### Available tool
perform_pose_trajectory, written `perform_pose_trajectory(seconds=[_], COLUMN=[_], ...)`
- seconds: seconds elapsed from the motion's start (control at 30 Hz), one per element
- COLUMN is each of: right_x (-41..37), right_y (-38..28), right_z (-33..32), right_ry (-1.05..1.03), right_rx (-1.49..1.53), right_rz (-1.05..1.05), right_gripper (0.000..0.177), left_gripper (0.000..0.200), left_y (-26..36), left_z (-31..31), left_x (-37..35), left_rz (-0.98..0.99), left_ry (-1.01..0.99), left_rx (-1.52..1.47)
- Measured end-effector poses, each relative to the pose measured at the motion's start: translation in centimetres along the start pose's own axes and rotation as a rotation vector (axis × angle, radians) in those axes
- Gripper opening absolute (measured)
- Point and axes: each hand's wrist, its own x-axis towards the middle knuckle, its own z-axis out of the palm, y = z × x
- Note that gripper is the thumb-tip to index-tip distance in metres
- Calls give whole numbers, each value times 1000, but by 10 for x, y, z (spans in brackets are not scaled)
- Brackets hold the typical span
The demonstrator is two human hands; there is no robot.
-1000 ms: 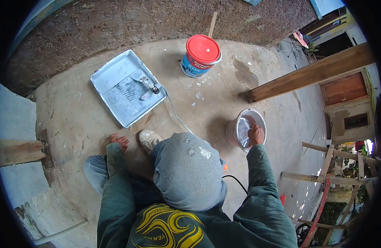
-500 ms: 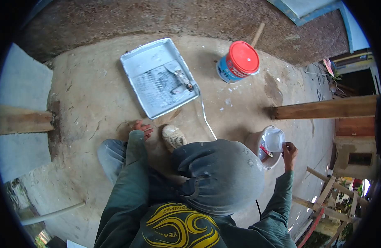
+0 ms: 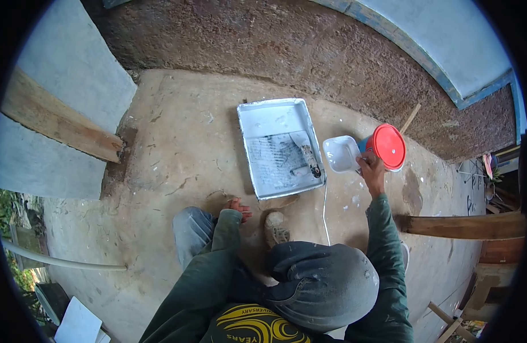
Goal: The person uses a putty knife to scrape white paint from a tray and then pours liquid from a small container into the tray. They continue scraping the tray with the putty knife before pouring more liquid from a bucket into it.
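My right hand [image 3: 372, 170] grips the near right edge of a clear plastic container [image 3: 340, 154], holding it between the paint tray and the paint bucket. The white tray [image 3: 249, 166] lies on the floor, with a paint roller [image 3: 310, 160] resting in its right part. The roller's thin metal handle rod runs out towards my knee. Just right of the container stands a blue bucket with a red lid [image 3: 389, 147]. Near my left knee, my left hand [image 3: 239, 210] is low over the floor with its fingers apart, holding nothing.
A rough brown wall base [image 3: 246, 46] crosses the far side. Wooden posts stand at left [image 3: 63, 117] and right [image 3: 463, 226]. A stick [image 3: 411, 118] leans behind the bucket. A pail [image 3: 405, 254] is mostly hidden by my right arm. A pale pipe [image 3: 69, 263] lies at lower left.
My right hand has carried the clear container away from the pail, forward and left to beside the red-lidded bucket. The view has shifted, so the tray and bucket appear lower and further right.
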Motion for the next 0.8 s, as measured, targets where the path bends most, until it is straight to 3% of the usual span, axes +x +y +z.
perform_pose_trajectory(seconds=[0.13,0.2,0.33,0.5,0.8], right_x=[59,85,123,138,143], right_y=[-56,-68,-91,-134,-171], right_z=[50,72,100,117,119], right_ry=[-37,-12,-35,-47,-39], right_rx=[-254,-338,-509,-659,-805], right_rz=[-144,-334,-428,-465,-544], right_gripper=[17,16,16,16,12], left_gripper=[56,55,53,57,59], left_y=[-2,-3,-2,0,-4], left_z=[2,1,9,6,14], left_x=[-9,-8,-2,2,-1], left_rz=[35,40,-42,-184,-67], left_ry=[55,70,51,-38,16], left_rx=[9,8,-20,-77,34])
